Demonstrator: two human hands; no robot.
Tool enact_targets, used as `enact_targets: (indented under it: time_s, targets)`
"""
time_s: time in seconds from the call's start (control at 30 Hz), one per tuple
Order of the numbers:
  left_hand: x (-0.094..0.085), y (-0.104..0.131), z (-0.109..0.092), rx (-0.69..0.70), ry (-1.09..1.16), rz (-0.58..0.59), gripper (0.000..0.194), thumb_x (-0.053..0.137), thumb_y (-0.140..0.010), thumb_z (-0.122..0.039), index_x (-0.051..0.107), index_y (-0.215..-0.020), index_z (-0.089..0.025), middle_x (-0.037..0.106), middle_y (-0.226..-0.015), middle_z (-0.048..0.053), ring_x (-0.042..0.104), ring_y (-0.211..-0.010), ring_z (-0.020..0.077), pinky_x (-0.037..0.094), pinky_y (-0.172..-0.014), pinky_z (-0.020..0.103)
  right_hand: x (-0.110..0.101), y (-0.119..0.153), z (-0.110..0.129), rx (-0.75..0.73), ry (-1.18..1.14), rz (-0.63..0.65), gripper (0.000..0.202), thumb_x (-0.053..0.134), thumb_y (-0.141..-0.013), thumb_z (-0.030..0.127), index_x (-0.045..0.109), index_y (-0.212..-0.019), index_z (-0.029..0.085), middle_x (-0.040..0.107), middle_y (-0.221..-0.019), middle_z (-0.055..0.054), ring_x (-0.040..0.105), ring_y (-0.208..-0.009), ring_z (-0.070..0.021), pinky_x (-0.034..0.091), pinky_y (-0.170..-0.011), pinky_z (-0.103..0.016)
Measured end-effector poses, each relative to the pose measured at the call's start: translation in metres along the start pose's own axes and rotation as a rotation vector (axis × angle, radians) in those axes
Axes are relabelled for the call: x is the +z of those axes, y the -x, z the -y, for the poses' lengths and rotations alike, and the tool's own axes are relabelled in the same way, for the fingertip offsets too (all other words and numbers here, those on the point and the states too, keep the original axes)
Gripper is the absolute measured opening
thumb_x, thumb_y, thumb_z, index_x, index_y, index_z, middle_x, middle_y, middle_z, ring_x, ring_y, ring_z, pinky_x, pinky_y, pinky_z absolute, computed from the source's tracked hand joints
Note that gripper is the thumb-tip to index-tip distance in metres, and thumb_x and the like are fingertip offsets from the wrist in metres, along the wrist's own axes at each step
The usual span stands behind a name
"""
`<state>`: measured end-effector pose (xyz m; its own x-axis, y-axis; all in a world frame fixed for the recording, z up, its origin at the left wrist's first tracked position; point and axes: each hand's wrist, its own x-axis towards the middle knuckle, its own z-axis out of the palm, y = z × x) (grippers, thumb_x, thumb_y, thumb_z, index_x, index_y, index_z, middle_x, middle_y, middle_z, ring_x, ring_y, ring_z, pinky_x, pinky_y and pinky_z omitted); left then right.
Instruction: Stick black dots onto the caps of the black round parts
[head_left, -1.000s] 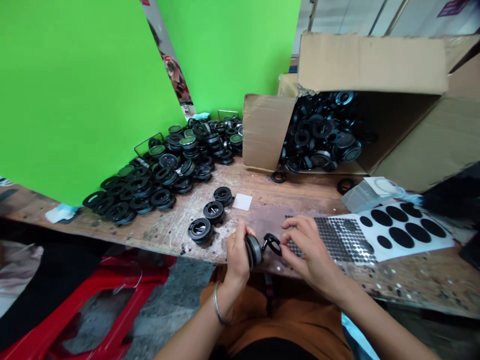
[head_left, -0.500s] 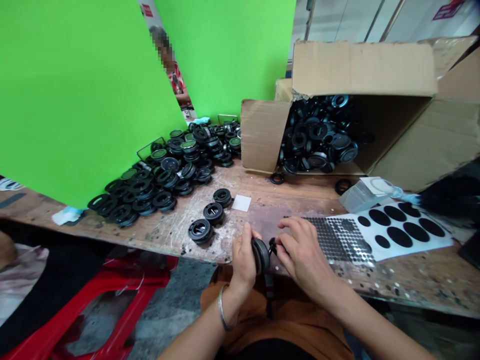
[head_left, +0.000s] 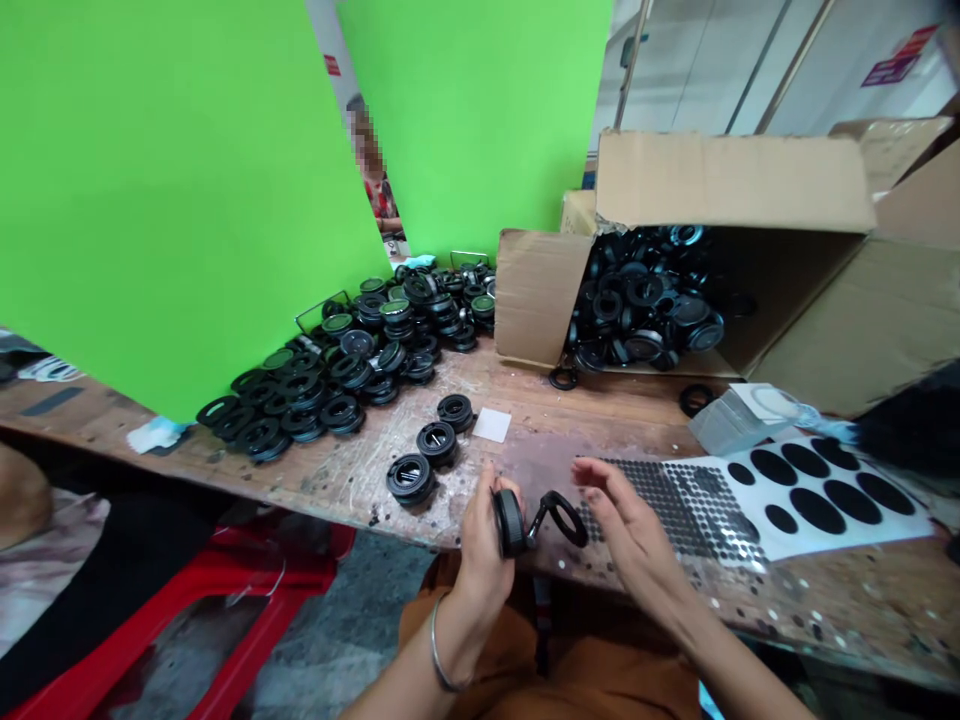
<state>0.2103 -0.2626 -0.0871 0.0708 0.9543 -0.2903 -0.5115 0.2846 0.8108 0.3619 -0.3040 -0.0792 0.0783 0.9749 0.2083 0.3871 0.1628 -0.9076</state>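
Observation:
My left hand [head_left: 478, 545] is wrapped round a thick black disc [head_left: 511, 522] with a ribbed edge, held on its side above the front edge of the table. From the disc a short arm sticks out to the right, with a thin black ring [head_left: 580, 528] at its end. Just right of that ring is my right hand [head_left: 637, 535], fingers stretched out, holding nothing. Left of my hands, three round black parts [head_left: 437, 443] lie in a slanting row on the wood, beside a small white square [head_left: 492, 425].
Piles of black round parts [head_left: 352, 370] stand before green panels [head_left: 150, 200]. A cardboard box [head_left: 536, 290] on its side holds more. At right lie a dotted sticker sheet [head_left: 637, 495], a sheet of large black ovals [head_left: 795, 540] and a grey block [head_left: 727, 420]. Another person sits at left.
My right hand has let go of the small black piece and moved right, its fingers opening. The ring now stands out from the disc, face more visible. The camera view has shifted slightly.

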Motion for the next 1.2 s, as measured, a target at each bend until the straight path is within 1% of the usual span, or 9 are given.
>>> enact_targets:
  time_s: [0.17, 0.27, 0.33, 0.4, 0.53, 0.67, 0.77, 0.93, 1.2]
  targets:
    - [-0.011, 0.004, -0.005, -0.006, 0.007, 0.011, 0.053, 0.051, -0.085, -0.063, 0.047, -0.057, -0.018, 0.043, -0.049, -0.004, 0.040, -0.046, 0.0091, 0.036, -0.048, 0.021, 0.026, -0.014, 0.007, 0.236, -0.216, 0.357, 0.052, 0.031, -0.098, 0.054, 0.062, -0.119, 0.019, 0.066, -0.073, -0.003, 0.062, -0.063, -0.0188, 0.051, -0.059, -0.030]
    - [-0.033, 0.004, -0.014, 0.171, -0.180, -0.080, 0.046, 0.046, -0.090, -0.060, 0.059, -0.078, -0.017, 0.061, -0.071, 0.002, 0.058, -0.067, 0.0144, 0.048, -0.066, 0.026, 0.036, -0.036, 0.018, 0.107, -0.133, 0.352, 0.041, 0.039, -0.096, 0.046, 0.069, -0.107, 0.019, 0.071, -0.088, -0.005, 0.065, -0.083, -0.0214, 0.051, -0.075, -0.033]
    - [-0.049, 0.004, -0.021, 0.350, -0.371, -0.176, 0.039, 0.044, -0.093, -0.053, 0.060, -0.100, -0.018, 0.066, -0.098, 0.006, 0.063, -0.094, 0.0183, 0.049, -0.088, 0.031, 0.041, -0.059, 0.026, -0.023, -0.002, 0.328, 0.033, 0.045, -0.094, 0.039, 0.071, -0.099, 0.019, 0.071, -0.100, -0.006, 0.064, -0.096, -0.0222, 0.047, -0.086, -0.034]
    - [-0.063, 0.002, -0.025, 0.497, -0.578, -0.202, 0.036, 0.049, -0.093, -0.046, 0.055, -0.117, -0.020, 0.062, -0.119, 0.009, 0.057, -0.115, 0.0210, 0.042, -0.103, 0.037, 0.047, -0.084, 0.033, -0.126, 0.207, 0.302, 0.028, 0.047, -0.091, 0.034, 0.071, -0.097, 0.019, 0.071, -0.099, -0.007, 0.063, -0.095, -0.0217, 0.046, -0.085, -0.033]
    - [-0.079, -0.007, -0.019, 0.698, -0.996, -0.145, 0.059, 0.062, -0.086, -0.030, 0.039, -0.140, -0.021, 0.046, -0.143, 0.014, 0.043, -0.135, 0.0273, 0.031, -0.115, 0.049, 0.072, -0.120, 0.043, -0.235, 0.754, 0.383, 0.030, 0.046, -0.090, 0.034, 0.070, -0.102, 0.018, 0.070, -0.102, -0.011, 0.065, -0.089, -0.0236, 0.045, -0.075, -0.032]
    - [-0.086, -0.018, 0.000, 0.678, -1.146, -0.026, 0.081, 0.060, -0.085, -0.020, 0.016, -0.152, -0.022, 0.033, -0.155, 0.015, 0.033, -0.143, 0.0286, 0.032, -0.115, 0.050, 0.096, -0.130, 0.050, -0.283, 0.958, 0.535, 0.033, 0.046, -0.091, 0.034, 0.069, -0.103, 0.014, 0.069, -0.103, -0.016, 0.066, -0.089, -0.0273, 0.046, -0.074, -0.035]
    - [-0.088, -0.024, 0.008, 0.623, -1.144, 0.016, 0.085, 0.058, -0.086, -0.019, 0.007, -0.154, -0.022, 0.031, -0.156, 0.016, 0.036, -0.142, 0.0281, 0.037, -0.113, 0.047, 0.102, -0.128, 0.051, -0.327, 0.980, 0.565, 0.037, 0.041, -0.094, 0.032, 0.067, -0.106, 0.011, 0.067, -0.108, -0.020, 0.061, -0.104, -0.0309, 0.045, -0.084, -0.040]
    - [-0.086, -0.029, 0.005, 0.564, -1.084, -0.040, 0.082, 0.055, -0.089, -0.023, 0.006, -0.155, -0.018, 0.043, -0.149, 0.019, 0.046, -0.135, 0.0279, 0.043, -0.107, 0.045, 0.105, -0.128, 0.041, -0.376, 0.987, 0.503, 0.039, 0.042, -0.094, 0.031, 0.065, -0.113, 0.006, 0.057, -0.131, -0.024, 0.045, -0.128, -0.0350, 0.033, -0.105, -0.050]
    - [-0.085, -0.036, 0.012, 0.687, -1.233, -0.101, 0.081, 0.053, -0.086, -0.017, 0.010, -0.154, -0.015, 0.042, -0.149, 0.021, 0.048, -0.133, 0.0308, 0.043, -0.106, 0.047, 0.128, -0.120, 0.008, -0.248, 0.908, 0.352, 0.041, 0.043, -0.092, 0.030, 0.059, -0.120, 0.006, 0.056, -0.130, -0.023, 0.045, -0.127, -0.0337, 0.030, -0.108, -0.049]
